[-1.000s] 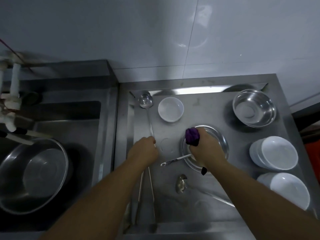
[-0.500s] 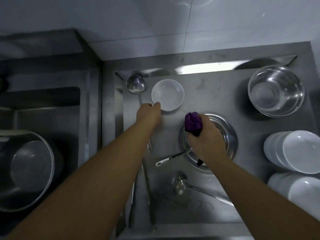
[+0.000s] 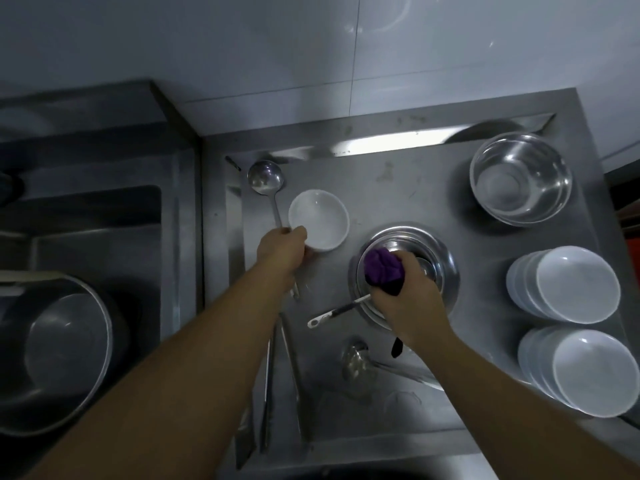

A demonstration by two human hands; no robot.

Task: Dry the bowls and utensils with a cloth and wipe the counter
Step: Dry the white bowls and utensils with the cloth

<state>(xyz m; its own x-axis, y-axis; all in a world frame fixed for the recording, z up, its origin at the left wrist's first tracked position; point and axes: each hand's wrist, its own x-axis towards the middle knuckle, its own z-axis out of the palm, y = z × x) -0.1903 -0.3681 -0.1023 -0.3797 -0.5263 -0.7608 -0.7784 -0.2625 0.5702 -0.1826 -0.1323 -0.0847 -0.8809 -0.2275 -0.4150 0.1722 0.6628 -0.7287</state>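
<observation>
Steel counter (image 3: 398, 188) bears our work: our left hand (image 3: 282, 249) pinches the white bowl (image 3: 318, 220) by its seven-o'clock rim, ladle (image 3: 266, 178) just beside at nine, while our right hand (image 3: 405, 296), clutching the cloth (image 3: 382, 270), waits at four o'clock over a steel bowl (image 3: 443, 251), open counter between.

Left arm bare, stretched forward from near left, forearm running diagonally toward far centre. Left hand (image 3: 282, 245) back-up, fingers curled, thumb and fingertips pinching near rim of small white round bowl (image 3: 320, 218).

Right arm bare, entering from near right, angled toward far left. Right hand (image 3: 407, 294) knuckles-up, fingers curled tight round bunched purple cloth (image 3: 382, 270), cloth protruding at far-left side of fist.
</observation>
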